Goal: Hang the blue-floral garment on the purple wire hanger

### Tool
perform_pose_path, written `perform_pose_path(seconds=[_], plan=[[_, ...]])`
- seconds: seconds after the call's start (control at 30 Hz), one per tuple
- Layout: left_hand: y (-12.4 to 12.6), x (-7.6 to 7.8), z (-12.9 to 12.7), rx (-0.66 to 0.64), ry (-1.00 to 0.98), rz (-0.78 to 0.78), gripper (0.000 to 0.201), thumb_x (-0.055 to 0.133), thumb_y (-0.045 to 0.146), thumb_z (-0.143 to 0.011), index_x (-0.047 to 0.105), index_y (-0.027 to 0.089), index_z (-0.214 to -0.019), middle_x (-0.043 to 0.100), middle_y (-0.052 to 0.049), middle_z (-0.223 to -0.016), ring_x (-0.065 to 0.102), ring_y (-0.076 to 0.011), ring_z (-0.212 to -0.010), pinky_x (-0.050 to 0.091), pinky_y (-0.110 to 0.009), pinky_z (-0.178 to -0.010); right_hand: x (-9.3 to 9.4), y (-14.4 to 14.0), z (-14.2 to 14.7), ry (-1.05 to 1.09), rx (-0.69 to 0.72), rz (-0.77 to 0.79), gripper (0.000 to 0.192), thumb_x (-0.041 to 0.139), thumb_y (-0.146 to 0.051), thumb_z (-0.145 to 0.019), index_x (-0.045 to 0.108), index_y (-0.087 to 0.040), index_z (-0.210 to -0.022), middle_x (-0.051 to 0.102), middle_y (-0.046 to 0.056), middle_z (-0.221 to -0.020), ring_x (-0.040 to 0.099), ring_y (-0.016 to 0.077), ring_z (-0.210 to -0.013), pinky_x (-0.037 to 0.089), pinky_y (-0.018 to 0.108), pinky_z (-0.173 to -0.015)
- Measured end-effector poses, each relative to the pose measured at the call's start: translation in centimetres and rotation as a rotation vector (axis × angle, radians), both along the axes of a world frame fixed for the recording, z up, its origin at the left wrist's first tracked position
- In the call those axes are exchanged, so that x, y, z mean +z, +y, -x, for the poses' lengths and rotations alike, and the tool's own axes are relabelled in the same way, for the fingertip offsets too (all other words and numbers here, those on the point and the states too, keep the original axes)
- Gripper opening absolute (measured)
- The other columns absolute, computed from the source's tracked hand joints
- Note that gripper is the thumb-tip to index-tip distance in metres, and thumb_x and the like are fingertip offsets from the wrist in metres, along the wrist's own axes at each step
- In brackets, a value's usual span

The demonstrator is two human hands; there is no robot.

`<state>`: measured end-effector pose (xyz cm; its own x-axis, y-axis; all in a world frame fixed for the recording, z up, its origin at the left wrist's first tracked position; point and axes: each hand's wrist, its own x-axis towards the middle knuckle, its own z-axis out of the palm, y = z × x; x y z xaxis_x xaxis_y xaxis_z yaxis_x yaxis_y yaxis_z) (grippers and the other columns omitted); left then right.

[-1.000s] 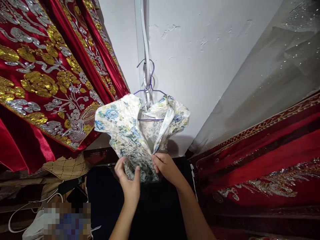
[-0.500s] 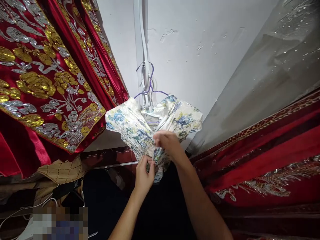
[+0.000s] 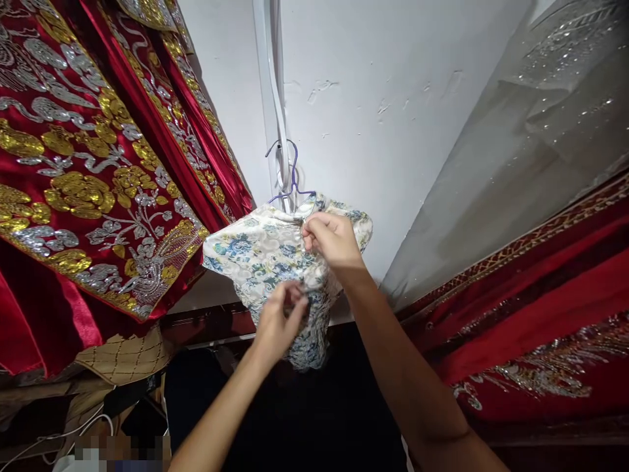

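Below the purple wire hanger [image 3: 291, 187], hooked on a white wall strip, a small floral garment [image 3: 268, 252] hangs in loose folds. The cloth is judged light, soft and rather slippery, easily creased, and best taken by pinching its edges or seam near the neck. The right hand [image 3: 331, 239] is closed in a pinch on the fabric just under the hanger. The left hand [image 3: 280, 321] is pinched shut on the front lower down. Left of the hanger, red embroidered garments [image 3: 93, 190] hang.
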<state>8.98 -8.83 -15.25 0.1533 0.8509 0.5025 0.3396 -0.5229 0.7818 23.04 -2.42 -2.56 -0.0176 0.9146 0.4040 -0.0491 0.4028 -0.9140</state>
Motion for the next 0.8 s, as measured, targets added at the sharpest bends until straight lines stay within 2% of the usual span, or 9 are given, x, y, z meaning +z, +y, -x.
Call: perform_pose_path(seconds=[0.1,0.17,0.23,0.33,0.5,0.53,0.6,0.7,0.8], plan=[[3.1,6.7,0.8,0.114,-0.064,-0.273,0.035,0.054,0.025,-0.099,0.053,0.022,-0.134,0.066,-0.004,-0.095,0.062,-0.0165,-0.084,0.05,-0.031,-0.08,-0.3,-0.9,0.4,0.01,0.015,-0.056,0.02,0.052,-0.019,-0.079,0.059,-0.017,-0.061,0.053,-0.003,-0.051,0.045,0.0086,-0.048,0.033,0.021,-0.048],[4.5,10.1,0.9,0.149,-0.001,-0.364,0.028,0.055,0.026,-0.099,0.061,0.021,-0.126,0.068,-0.005,-0.098,0.062,-0.016,-0.084,0.049,-0.03,-0.079,-0.4,-1.0,0.7,0.006,0.017,-0.103,0.021,0.052,-0.02,-0.082,0.057,-0.017,-0.061,0.051,-0.003,-0.052,0.043,0.0083,-0.048,0.031,0.022,-0.047],[5.2,12.2,0.7,0.163,0.1,-0.422,0.016,0.056,0.027,-0.099,0.067,0.018,-0.106,0.068,-0.005,-0.094,0.062,-0.016,-0.083,0.048,-0.029,-0.078,-0.9,-0.6,0.9,0.003,0.003,-0.13,0.022,0.053,-0.021,-0.082,0.055,-0.018,-0.061,0.05,-0.004,-0.052,0.042,0.0087,-0.05,0.03,0.022,-0.048],[5.2,13.3,0.6,0.22,0.133,-0.479,0.015,0.057,0.028,-0.099,0.065,0.018,-0.092,0.066,-0.004,-0.086,0.06,-0.0158,-0.08,0.047,-0.028,-0.076,-3.2,0.7,1.0,-0.059,-0.003,-0.07,0.023,0.054,-0.023,-0.082,0.054,-0.018,-0.06,0.047,-0.004,-0.051,0.039,0.0092,-0.048,0.028,0.024,-0.047],[5.9,13.2,4.8,0.494,-0.315,-0.497,0.012,0.058,0.025,-0.098,0.064,0.016,-0.093,0.062,-0.001,-0.086,0.057,-0.0126,-0.08,0.047,-0.024,-0.076,-9.2,0.7,0.0,-0.192,0.073,0.13,0.025,0.052,-0.023,-0.08,0.055,-0.019,-0.055,0.051,-0.003,-0.048,0.045,0.0112,-0.049,0.032,0.025,-0.051],[6.2,13.0,6.4,0.517,-0.476,-0.441,0.012,0.058,0.022,-0.098,0.063,0.015,-0.089,0.06,0.0,-0.082,0.055,-0.011,-0.076,0.046,-0.022,-0.074,-10.3,0.1,-0.3,-0.192,0.076,0.152,0.025,0.052,-0.023,-0.079,0.056,-0.019,-0.055,0.052,-0.002,-0.049,0.046,0.0117,-0.05,0.033,0.025,-0.053],[6.6,12.0,9.5,0.458,-0.918,-0.172,0.017,0.055,0.016,-0.099,0.059,0.013,-0.083,0.055,0.003,-0.072,0.052,-0.0081,-0.067,0.047,-0.019,-0.069,-12.1,-1.6,-0.8,-0.145,0.095,0.201,0.025,0.052,-0.023,-0.078,0.057,-0.019,-0.054,0.054,-0.001,-0.048,0.046,0.0119,-0.05,0.033,0.025,-0.053],[6.0,8.5,12.3,0.296,-1.407,0.315,0.026,0.035,0.008,-0.103,0.057,0.012,-0.089,0.059,0.001,-0.068,0.058,-0.008,-0.062,0.052,-0.018,-0.067,-14.5,-4.3,-0.7,0.006,0.113,0.323,0.025,0.052,-0.025,-0.076,0.056,-0.019,-0.053,0.052,-0.001,-0.045,0.038,0.0108,-0.045,0.028,0.026,-0.049],[4.2,2.5,11.6,0.315,-1.478,0.429,0.042,0.018,0.003,-0.102,0.058,0.01,-0.11,0.067,-0.005,-0.075,0.066,-0.0104,-0.065,0.056,-0.02,-0.068,-16.3,-6.5,-0.5,0.122,0.11,0.435,0.023,0.053,-0.029,-0.075,0.056,-0.02,-0.055,0.052,-0.001,-0.045,0.035,0.0107,-0.043,0.024,0.026,-0.047]])
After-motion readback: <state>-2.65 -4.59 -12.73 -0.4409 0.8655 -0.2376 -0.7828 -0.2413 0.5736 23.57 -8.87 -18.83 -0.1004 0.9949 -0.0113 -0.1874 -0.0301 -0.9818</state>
